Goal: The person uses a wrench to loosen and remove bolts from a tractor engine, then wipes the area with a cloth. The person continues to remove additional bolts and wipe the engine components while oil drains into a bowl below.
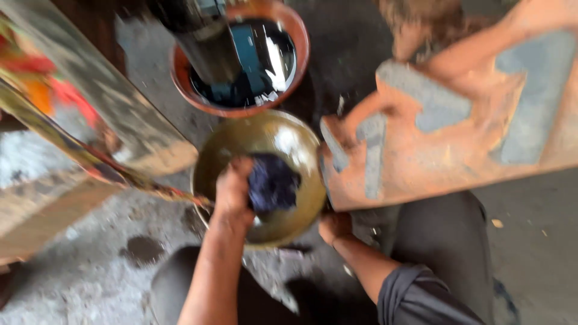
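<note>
A brass-coloured metal bowl (229, 147) sits tilted on the ground between my knees. My left hand (232, 192) reaches into it and is closed on a dark blue-black scrubbing pad (274, 182), which presses against the bowl's inner wall. My right hand (334, 225) grips the bowl's lower right rim from outside. The picture is blurred by motion.
An orange-brown tub (301, 36) of dark water stands just beyond the bowl, with a dark cylinder (208, 45) standing in it. A rusty orange slab (421, 162) with grey patches lies to the right. A worn plank (108, 108) and colourful cloth are at left. The floor (78, 277) is grey and dirty.
</note>
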